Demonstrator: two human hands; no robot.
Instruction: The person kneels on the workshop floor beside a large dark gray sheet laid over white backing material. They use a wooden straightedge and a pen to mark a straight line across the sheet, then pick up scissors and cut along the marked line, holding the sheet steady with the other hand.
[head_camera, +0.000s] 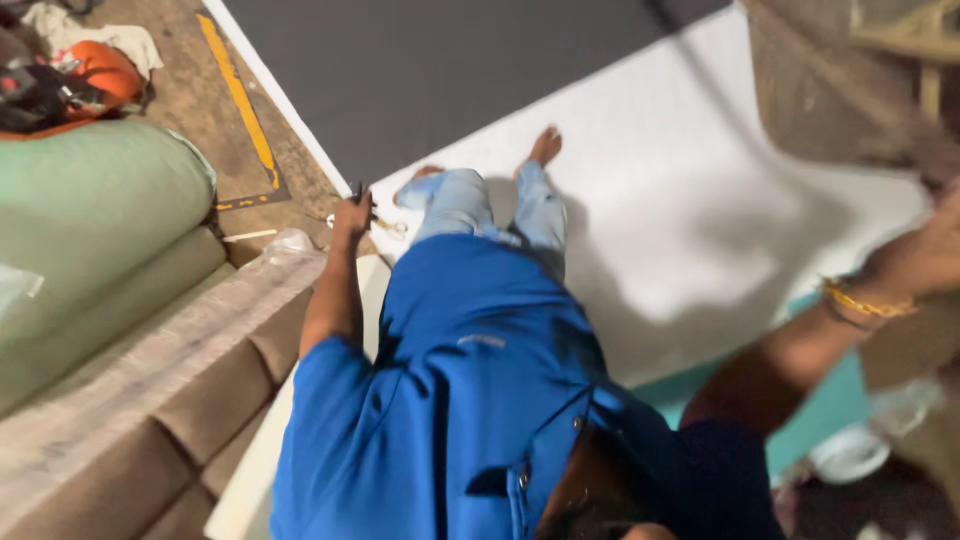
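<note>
Left hand (352, 215): fingers pinching a small dark tool (358, 190) at the white sheet (700, 200) edge. Scissors (390, 228) lie just beside the fingers. Right hand (935, 250) blurred, grip unclear. Best to steady the sheet edge and keep the tool low.

Small dark tool (359, 190) upright at white sheet (700, 200) edge; blurred brown panel (820, 90) raised

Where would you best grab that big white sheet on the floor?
Probably the white sheet's long left edge, coming from the brown floor side near the left hand. The sheet lies flat, so only the edge offers a grip, and the person's legs weigh down its middle.
</note>
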